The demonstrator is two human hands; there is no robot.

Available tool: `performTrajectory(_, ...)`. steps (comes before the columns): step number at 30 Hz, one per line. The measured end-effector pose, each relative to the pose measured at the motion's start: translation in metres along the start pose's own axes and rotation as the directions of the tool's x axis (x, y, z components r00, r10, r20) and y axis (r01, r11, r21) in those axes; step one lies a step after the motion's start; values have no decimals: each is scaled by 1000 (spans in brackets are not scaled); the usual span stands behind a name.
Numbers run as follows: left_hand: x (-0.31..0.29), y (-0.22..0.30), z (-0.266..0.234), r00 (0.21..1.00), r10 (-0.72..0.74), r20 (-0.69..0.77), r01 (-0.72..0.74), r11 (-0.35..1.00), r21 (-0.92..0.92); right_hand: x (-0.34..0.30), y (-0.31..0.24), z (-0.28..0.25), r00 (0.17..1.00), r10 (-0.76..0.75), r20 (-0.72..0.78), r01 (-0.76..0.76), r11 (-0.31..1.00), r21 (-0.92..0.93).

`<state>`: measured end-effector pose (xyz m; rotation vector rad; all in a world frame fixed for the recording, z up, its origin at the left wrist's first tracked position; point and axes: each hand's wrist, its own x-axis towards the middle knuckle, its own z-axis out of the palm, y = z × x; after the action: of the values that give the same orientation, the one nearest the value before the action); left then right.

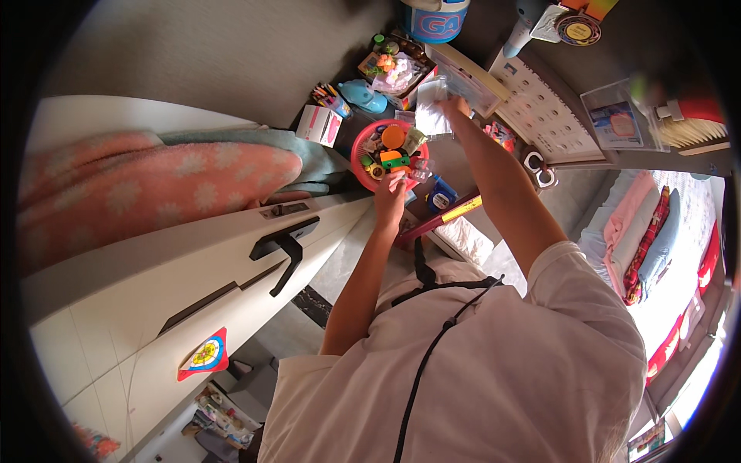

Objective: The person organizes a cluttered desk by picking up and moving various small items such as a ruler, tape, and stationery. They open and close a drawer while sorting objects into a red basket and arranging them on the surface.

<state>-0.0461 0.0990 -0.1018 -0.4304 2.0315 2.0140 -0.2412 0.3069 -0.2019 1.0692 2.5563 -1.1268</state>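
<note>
A pink round basket (356,153) on the desk holds small colourful items, among them an orange round lid-like piece (393,137) and a green and orange toy (394,160). At its near rim is my left hand (390,197), its fingers closed around a small whitish piece too small to name. Farther back and to the right, my right hand (457,106) grips the edge of a white sheet of paper (432,109). The fingertips of my right hand are partly hidden.
A blue container (442,193) stands right of the basket. Behind are a white-pink box (318,126), a pen holder (332,100) and a light-blue cap-shaped item (362,96). An open white door with a black handle (287,251) is at left, a bed (664,309) at right.
</note>
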Motion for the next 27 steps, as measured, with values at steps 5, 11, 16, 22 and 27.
performTrajectory(5, 1, -3, 1, 995, 86, 47, -87, 996, 7, -32, -18, 6, 980, -134, -144, 98, 968, -230)
performTrajectory(11, -2, 6, -1, 941, 329, 74, -332, 865, 377, -55, -35, 5, 992, -10, -125, -26, 958, -285)
performTrajectory(16, 8, 22, 12, 933, 345, 101, -358, 859, 366, -48, -27, 18, 998, -11, -62, -2, 976, -217)
performTrajectory(22, 27, 23, 28, 936, 322, 139, -346, 915, 209, -54, 1, 7, 971, -206, -120, 204, 979, -29)
performTrajectory(27, 39, 33, 49, 919, 336, 205, -375, 905, 201, -73, 20, -22, 922, -330, -203, 351, 933, 77)
